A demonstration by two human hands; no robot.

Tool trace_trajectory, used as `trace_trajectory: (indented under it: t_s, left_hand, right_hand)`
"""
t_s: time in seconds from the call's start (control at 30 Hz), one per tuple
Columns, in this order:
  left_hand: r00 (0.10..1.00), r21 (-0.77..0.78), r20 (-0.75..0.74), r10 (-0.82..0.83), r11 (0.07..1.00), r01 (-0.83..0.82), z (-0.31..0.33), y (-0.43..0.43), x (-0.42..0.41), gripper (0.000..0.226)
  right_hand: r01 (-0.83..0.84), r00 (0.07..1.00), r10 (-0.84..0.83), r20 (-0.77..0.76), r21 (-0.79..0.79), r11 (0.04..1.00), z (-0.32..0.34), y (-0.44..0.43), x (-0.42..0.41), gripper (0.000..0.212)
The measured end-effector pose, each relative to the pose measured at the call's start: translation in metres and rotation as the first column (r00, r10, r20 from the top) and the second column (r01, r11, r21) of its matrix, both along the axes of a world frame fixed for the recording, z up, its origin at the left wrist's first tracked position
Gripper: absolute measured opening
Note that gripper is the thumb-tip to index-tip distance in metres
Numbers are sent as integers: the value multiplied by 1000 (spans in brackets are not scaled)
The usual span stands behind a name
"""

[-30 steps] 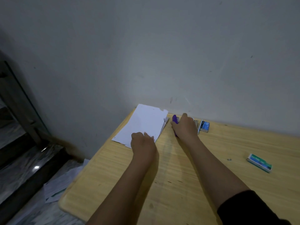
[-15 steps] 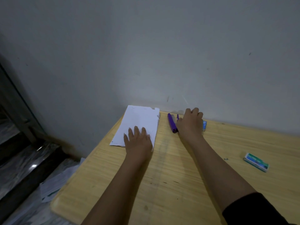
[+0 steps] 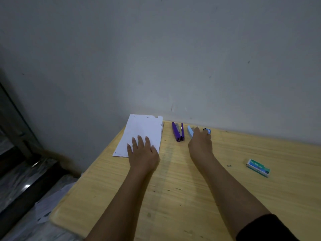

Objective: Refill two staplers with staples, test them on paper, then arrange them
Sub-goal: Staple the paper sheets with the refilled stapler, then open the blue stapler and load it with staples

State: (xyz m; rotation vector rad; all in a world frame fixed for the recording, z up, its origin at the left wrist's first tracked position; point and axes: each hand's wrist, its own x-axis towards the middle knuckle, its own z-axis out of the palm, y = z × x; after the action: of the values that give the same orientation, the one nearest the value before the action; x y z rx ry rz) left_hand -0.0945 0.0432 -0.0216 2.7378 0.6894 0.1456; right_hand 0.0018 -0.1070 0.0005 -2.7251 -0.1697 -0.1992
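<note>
The light-blue stapler (image 3: 190, 132) lies at the fingertips of my right hand (image 3: 200, 144), with its near end hidden beneath them. I cannot tell whether the fingers pinch it or only touch it. The purple stapler (image 3: 177, 131) lies just left of those fingers, released and roughly parallel to the blue one. One second ago my right hand rested on the purple stapler; it has since shifted right, uncovering both units. My left hand (image 3: 142, 152), curled a second ago, now presses flat with straight, spread fingers on the paper (image 3: 142, 129). A blue staple box (image 3: 208, 130) sits just right of my right fingertips, and a green staple box (image 3: 258, 167) lies well to their right on the table (image 3: 173, 197). In my judgement, the arranging step is nearly complete.
</note>
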Motion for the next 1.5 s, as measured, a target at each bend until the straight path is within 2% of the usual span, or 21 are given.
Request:
trace_trajectory:
  t_s: [0.13, 0.2, 0.27, 0.33, 0.4, 0.5, 0.57, 0.63, 0.73, 0.83, 0.9, 1.07, 1.17, 1.2, 1.23, 1.3, 1.33, 1.37, 1.43, 1.47, 1.5]
  left_hand:
    - [996, 27, 85, 13, 1000, -15, 0, 1, -1, 56]
    - [978, 1, 207, 40, 999, -41, 2, -2, -3, 53]
    - [917, -151, 389, 89, 988, -32, 11, -12, -9, 46]
    - [853, -336, 508, 122, 940, 66, 24, -27, -13, 35]
    - [849, -518, 513, 128, 835, 187, 38, -44, -10, 29]
    - [883, -741, 458, 101, 592, 317, 53, -63, -2, 29]
    - [875, -828, 468, 122, 407, 386, 57, -71, 0, 30]
    - [849, -829, 514, 125, 326, 454, 59, -79, -3, 25]
    - [809, -752, 586, 39, 397, 526, 63, -87, -5, 13]
    - [785, -653, 608, -120, 487, 580, 72, -91, -9, 12]
    - [750, -546, 623, -221, 564, 620, 78, -95, -11, 15]
    - [707, -389, 573, -415, 622, 680, 90, -103, -15, 25]
    - [692, -401, 642, -332, 624, 671, 94, -103, -18, 19]
    - [698, -470, 678, -232, 593, 654, 96, -100, -19, 15]
    - [701, -554, 703, -120, 526, 646, 97, -96, -19, 11]
    - [695, -672, 715, 75, 347, 654, 95, -92, -17, 9]
    - [692, -702, 707, 147, 268, 660, 91, -92, -16, 10]
    - [689, -721, 693, 210, 187, 668, 85, -94, -14, 12]
    - [699, -746, 648, 302, 65, 663, 74, -101, -10, 16]
    - [712, -769, 621, 327, 80, 634, 69, -104, -8, 17]
    - [730, -801, 595, 336, 180, 571, 66, -107, -7, 19]
  right_hand:
    - [-5, 999, 2, 40, 69, 998, 4, -6, -9, 42]
    - [-28, 997, 18, 76, 139, 990, 8, -13, -14, 33]
    - [-84, 988, 54, 143, 211, 974, 13, -21, -23, 23]
    - [-184, 964, 121, 235, 266, 946, 16, -30, -34, 16]
    - [-320, 911, 212, 353, 282, 905, 16, -40, -48, 11]
    - [-479, 827, 329, 455, 266, 837, 12, -48, -68, 9]
    - [-517, 809, 357, 468, 275, 811, 9, -53, -77, 8]
    - [-526, 818, 375, 436, 303, 795, 6, -62, -83, 9]
    - [-534, 840, 418, 345, 393, 749, 10, -83, -89, 16]
    - [-416, 908, 275, 315, 611, 674, 25, -95, -86, 17]
    - [-352, 936, 226, 271, 680, 643, 36, -100, -80, 15]
    - [-306, 952, 227, 206, 596, 742, 53, -104, -71, 33]
    - [-179, 984, 132, 122, 622, 762, 48, -112, -61, 31]
    - [-102, 995, 85, 58, 694, 713, 45, -117, -58, 29]
    - [-13, 998, 54, -25, 794, 608, 43, -122, -55, 28]
    - [160, 976, 111, -190, 958, 238, 43, -127, -55, 26]
    - [215, 962, 153, -226, 973, 85, 44, -127, -57, 25]
    - [242, 955, 170, -241, 970, 13, 44, -126, -59, 24]
    - [245, 959, 142, -246, 969, 30, 41, -123, -61, 23]
    - [228, 967, 98, -237, 969, 94, 37, -122, -62, 23]
    - [201, 977, 41, -211, 963, 180, 32, -122, -62, 24]
